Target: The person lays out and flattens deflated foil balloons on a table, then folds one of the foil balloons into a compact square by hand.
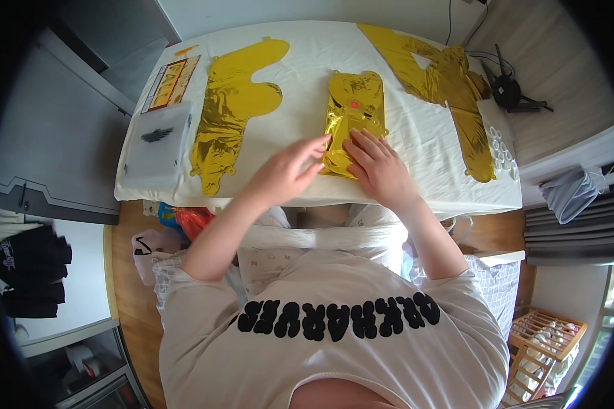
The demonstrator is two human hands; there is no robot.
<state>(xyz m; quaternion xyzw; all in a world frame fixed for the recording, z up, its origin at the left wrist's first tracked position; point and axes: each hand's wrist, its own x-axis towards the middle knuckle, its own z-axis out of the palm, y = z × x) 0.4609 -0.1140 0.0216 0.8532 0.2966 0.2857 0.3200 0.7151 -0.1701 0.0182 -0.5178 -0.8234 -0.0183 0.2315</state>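
A folded gold foil balloon lies on the white-covered table in front of me, with a small pink-red spot near its middle. My right hand rests flat on its near part, fingers stretched out and slightly apart. At the near left edge of the foil is my left hand, its thumb and fingers apart; whether the fingertips touch the foil is hard to tell. To the left a flat gold foil balloon is spread out. Another crumpled gold foil balloon stretches along the table's right side.
At the table's left end lie a colourful printed card and a whitish plastic packet with black thin pieces. A black router with antennas and several white rings sit at the right. The tablecloth hangs over the near edge.
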